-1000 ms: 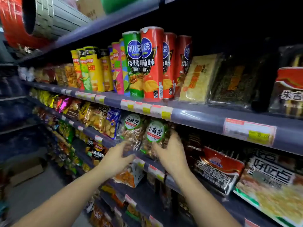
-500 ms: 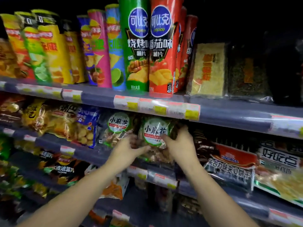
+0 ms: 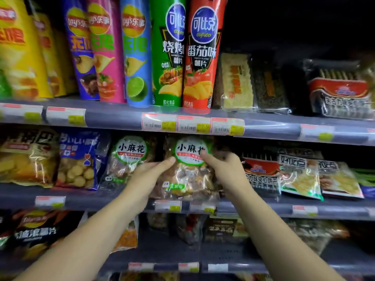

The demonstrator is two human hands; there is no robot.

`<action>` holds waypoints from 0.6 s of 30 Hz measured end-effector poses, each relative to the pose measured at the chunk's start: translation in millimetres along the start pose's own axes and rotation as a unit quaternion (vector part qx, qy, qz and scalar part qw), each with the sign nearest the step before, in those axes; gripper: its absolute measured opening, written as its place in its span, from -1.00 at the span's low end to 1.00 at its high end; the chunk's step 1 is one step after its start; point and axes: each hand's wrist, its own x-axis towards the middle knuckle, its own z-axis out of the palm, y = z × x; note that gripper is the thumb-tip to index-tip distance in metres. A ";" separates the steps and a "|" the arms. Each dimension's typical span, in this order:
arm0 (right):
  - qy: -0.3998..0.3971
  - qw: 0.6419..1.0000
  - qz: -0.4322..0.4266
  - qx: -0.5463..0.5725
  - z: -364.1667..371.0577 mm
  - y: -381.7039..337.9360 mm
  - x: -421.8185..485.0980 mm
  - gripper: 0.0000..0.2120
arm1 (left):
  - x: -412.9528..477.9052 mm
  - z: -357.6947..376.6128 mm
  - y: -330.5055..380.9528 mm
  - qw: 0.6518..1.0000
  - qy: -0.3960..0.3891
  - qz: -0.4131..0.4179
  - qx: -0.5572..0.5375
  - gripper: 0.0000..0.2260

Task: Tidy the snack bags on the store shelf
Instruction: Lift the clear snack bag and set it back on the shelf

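Two bare forearms reach up from the near edge toward the shelves. Lowest and nearest, the bottom shelf (image 3: 223, 267) carries a black chip bag (image 3: 34, 230) at left and dim packs further right, too dark to tell apart.

Above it, at the front of the middle shelf (image 3: 97, 199), stands the clear snack bag (image 3: 188, 179) with a round green-rimmed label; brown pieces show through its film. Both hands grasp it. The left hand (image 3: 150, 175) holds its left edge with the thumb laid across the front. The right hand (image 3: 223, 169) holds its right edge with the thumb on the label and the fingers curled behind.

Just left stands a second bag of the same kind (image 3: 129, 159), touching the left hand. Next to that is a blue bag (image 3: 79, 161) whose window shows pale round balls, and further left a yellow bag (image 3: 26, 159). Right of the held bag are a red-banded biscuit pack (image 3: 261, 175) and green-edged bags (image 3: 300, 175).

Furthest up, the top shelf (image 3: 113, 118) bears price labels (image 3: 192, 125) on its front edge. Upright closed tubes stand on it: yellow (image 3: 18, 47), purple (image 3: 81, 47), pink (image 3: 105, 49), blue (image 3: 136, 53), green (image 3: 170, 53) and red (image 3: 203, 53). Right of these are a clear pack of pale cracker slabs (image 3: 236, 82) and a dark pack (image 3: 269, 86).
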 end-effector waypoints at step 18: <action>-0.199 0.966 0.070 0.153 -62.0 71.5 -80.3 -0.43 | -75.6 -4.8 -41.6 0.980 -0.189 -0.040 -0.039 -0.35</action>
